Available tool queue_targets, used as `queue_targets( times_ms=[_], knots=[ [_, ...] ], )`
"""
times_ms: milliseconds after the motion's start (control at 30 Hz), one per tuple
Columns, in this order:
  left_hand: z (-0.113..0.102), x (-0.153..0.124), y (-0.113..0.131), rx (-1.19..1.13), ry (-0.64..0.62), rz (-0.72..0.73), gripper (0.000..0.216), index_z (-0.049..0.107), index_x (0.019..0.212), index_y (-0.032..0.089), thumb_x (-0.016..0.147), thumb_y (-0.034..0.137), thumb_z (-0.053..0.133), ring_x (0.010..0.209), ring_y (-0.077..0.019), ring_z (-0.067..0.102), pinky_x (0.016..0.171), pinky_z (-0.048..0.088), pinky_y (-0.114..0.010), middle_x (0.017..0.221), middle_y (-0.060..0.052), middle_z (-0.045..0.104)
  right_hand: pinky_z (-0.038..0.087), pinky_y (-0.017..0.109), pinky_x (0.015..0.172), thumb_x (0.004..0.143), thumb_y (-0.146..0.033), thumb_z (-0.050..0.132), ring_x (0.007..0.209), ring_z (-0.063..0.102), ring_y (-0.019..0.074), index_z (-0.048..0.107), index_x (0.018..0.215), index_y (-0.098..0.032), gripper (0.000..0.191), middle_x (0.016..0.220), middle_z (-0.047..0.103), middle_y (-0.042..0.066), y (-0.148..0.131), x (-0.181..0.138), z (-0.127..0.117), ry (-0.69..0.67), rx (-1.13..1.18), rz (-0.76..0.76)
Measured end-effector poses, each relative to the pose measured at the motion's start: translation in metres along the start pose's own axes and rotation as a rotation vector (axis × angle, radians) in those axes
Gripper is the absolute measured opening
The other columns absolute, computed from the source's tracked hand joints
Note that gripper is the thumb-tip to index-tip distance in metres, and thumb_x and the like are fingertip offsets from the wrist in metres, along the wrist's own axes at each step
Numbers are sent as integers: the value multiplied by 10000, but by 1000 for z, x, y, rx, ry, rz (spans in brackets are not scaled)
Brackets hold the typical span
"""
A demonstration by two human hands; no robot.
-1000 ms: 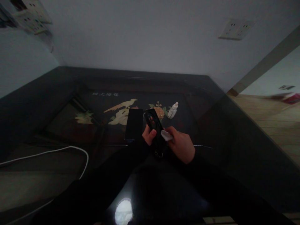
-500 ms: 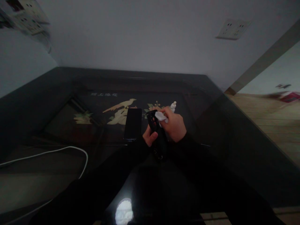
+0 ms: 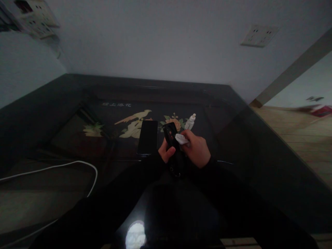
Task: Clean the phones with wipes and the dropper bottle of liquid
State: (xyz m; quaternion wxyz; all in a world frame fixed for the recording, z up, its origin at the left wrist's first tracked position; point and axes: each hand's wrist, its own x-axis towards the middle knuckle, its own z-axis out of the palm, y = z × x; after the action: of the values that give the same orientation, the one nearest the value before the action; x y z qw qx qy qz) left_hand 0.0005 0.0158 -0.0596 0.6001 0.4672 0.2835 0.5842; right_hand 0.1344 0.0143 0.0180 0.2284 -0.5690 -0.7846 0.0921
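Note:
My left hand (image 3: 166,152) is closed round a long black object (image 3: 178,160), its thumb lying across the side. Several small openings show near the object's upper end, with skin visible through them; its exact kind is too dark to make out. Between the fingers of my right hand (image 3: 198,148) is a crumpled white tissue (image 3: 181,139), close against the object's right edge. A dark smartphone (image 3: 147,137) lies flat on the table just left of my hands. Beyond my right hand is a small clear bottle (image 3: 190,122) with a white top.
The glossy black table (image 3: 223,114) carries inlaid bird and flower pictures and stands against a pale wall (image 3: 155,41). A white cable (image 3: 75,162) curves over its left side. Wall sockets (image 3: 260,35) are at upper right and upper left. Wooden floor (image 3: 308,138) shows at right.
My right hand and the tissue have moved down and slightly right, away from the object's upper end. More of the bottle is now visible. The left hand keeps its hold.

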Motion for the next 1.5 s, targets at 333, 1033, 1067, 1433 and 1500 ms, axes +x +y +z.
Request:
queue_targets(
  times_ms=[333, 1033, 1067, 1433, 1500],
  knots=[
    [-2, 0, -3, -4, 46, 7, 737, 463, 1181, 209, 584, 604, 639, 1133, -255, 487, 978, 354, -344, 1162, -61, 566, 356, 233, 577, 781, -198, 478, 649, 609, 172, 532, 938, -199, 165, 736, 648, 21, -1, -5, 3, -16, 7, -8],
    [-5, 3, -6, -65, 77, -60, 625, 552, 1058, 206, 563, 569, 672, 999, -236, 562, 888, 403, -334, 1017, -41, 632, 365, 229, 583, 777, -199, 497, 672, 619, 173, 533, 902, -204, 130, 743, 652, 18, 3, -18, 7, -87, 58, 41],
    [-3, 3, -5, -103, 76, -92, 613, 551, 1046, 202, 569, 568, 668, 920, -229, 589, 834, 424, -337, 944, -41, 646, 365, 230, 580, 776, -200, 499, 672, 619, 173, 532, 902, -207, 130, 755, 655, 20, 6, -26, 8, -108, 45, 53],
    [0, 9, 41, -707, -79, -743, 730, 588, 1008, 103, 748, 704, 264, 754, -269, 625, 708, 458, -526, 855, -134, 670, 403, 228, 575, 726, -241, 595, 659, 569, 148, 584, 790, -157, 106, 737, 628, 21, 24, 22, -34, 333, 413, -19],
    [-1, 10, 44, -747, -137, -746, 780, 577, 1057, 89, 771, 697, 181, 774, -271, 623, 691, 463, -515, 891, -150, 663, 415, 242, 614, 740, -208, 582, 694, 577, 155, 589, 798, -152, 81, 767, 637, 33, 23, 35, -31, 324, 337, -95]
  ],
)
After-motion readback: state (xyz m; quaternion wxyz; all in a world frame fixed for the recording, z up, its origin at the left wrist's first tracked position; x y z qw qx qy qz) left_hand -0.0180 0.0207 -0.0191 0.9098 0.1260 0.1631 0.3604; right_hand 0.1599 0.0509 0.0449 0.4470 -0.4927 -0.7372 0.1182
